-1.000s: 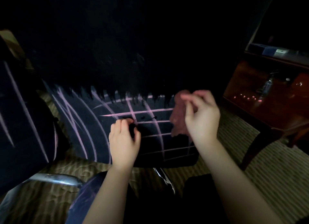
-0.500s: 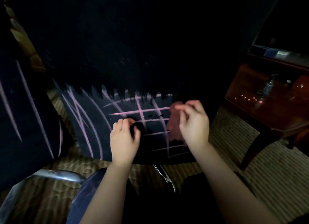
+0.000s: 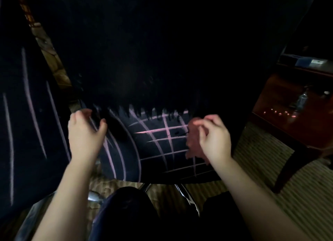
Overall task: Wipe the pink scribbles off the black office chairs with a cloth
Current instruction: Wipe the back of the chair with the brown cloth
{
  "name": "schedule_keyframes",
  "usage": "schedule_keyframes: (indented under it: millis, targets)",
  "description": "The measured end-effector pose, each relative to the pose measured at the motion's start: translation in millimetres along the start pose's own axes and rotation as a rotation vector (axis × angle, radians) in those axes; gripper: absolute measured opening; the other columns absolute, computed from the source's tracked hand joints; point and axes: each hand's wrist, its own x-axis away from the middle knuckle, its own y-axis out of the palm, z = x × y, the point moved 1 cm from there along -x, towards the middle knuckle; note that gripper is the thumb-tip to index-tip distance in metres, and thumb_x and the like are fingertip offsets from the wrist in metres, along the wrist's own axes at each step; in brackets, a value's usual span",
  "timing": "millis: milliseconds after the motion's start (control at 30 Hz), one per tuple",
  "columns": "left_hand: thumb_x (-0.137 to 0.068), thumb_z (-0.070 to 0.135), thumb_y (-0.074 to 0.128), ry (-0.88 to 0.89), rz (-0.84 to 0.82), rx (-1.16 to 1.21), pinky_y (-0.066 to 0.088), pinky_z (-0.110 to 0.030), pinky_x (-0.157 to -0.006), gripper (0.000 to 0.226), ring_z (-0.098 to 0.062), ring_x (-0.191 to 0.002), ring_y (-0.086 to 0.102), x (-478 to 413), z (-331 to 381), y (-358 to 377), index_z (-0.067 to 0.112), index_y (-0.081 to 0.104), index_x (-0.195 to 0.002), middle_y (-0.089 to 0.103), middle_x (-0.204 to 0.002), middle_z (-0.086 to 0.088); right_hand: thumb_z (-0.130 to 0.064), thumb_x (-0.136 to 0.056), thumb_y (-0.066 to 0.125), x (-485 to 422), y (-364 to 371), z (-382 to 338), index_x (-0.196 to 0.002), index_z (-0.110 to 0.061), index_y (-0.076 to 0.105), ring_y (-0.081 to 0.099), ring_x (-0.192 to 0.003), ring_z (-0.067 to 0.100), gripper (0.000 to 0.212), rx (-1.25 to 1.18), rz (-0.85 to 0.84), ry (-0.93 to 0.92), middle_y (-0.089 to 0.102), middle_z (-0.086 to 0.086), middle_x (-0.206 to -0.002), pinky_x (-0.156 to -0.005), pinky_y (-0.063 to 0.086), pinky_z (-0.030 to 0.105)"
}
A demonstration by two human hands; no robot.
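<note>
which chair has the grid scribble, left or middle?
The middle chair, where the right hand holds the cloth. Its pink lines cross into a grid; the left chair shows only long separate strokes.

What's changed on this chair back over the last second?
The left hand slid left off the pink grid to the left edge of the chair back. Motion blur hides whether it grips there. The right hand still pinches the cloth at the grid's right end. The scribbles look unchanged.
</note>
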Motion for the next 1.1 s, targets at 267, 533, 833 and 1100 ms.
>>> schedule_keyframes:
  millis: [267,533,833,1100]
  targets:
    - [-0.084,0.029,0.070,-0.133,-0.023,0.074,0.040,-0.041,-0.099,0.061,-0.030,-0.121,0.047,-25,-5,-12,0.005,0.041,-0.132,0.048,-0.131,-0.016,-0.007,-0.083,0.064,-54,-53,-26,-0.093,-0.020,0.075,0.055,-0.086,0.008,0.020,-0.113,0.257,-0.073,0.060,0.003,-0.101,-0.078,0.040,0.016]
    - [-0.082,0.027,0.074,-0.264,-0.118,0.287,0.040,-0.025,-0.092,0.066,-0.021,-0.116,0.055,-36,-1,-11,0.007,0.043,-0.136,0.056,-0.131,-0.011,-0.005,-0.081,0.066,10,-2,21,-0.090,-0.022,0.075,0.065,-0.084,0.021,0.021,0.029,-0.175,0.010,0.060,-0.002,-0.104,-0.076,0.051,0.026]
    - [-0.078,0.024,0.078,-0.267,-0.094,0.340,0.041,-0.024,-0.087,0.059,-0.014,-0.101,0.054,-30,6,-11,0.006,0.046,-0.125,0.058,-0.121,-0.009,-0.007,-0.085,0.060,-69,-51,-18,-0.095,-0.016,0.073,0.057,-0.092,0.013,0.019,-0.110,0.306,-0.133,0.060,0.006,-0.103,-0.081,0.042,0.017]
    - [-0.074,0.029,0.080,-0.298,-0.144,0.343,0.047,-0.032,-0.087,0.065,-0.015,-0.098,0.055,-26,15,-13,0.010,0.044,-0.125,0.054,-0.109,0.001,-0.003,-0.080,0.066,-1,-6,22,-0.087,-0.019,0.076,0.065,-0.088,0.023,0.020,0.086,-0.154,-0.034,0.062,0.000,-0.103,-0.078,0.048,0.026]
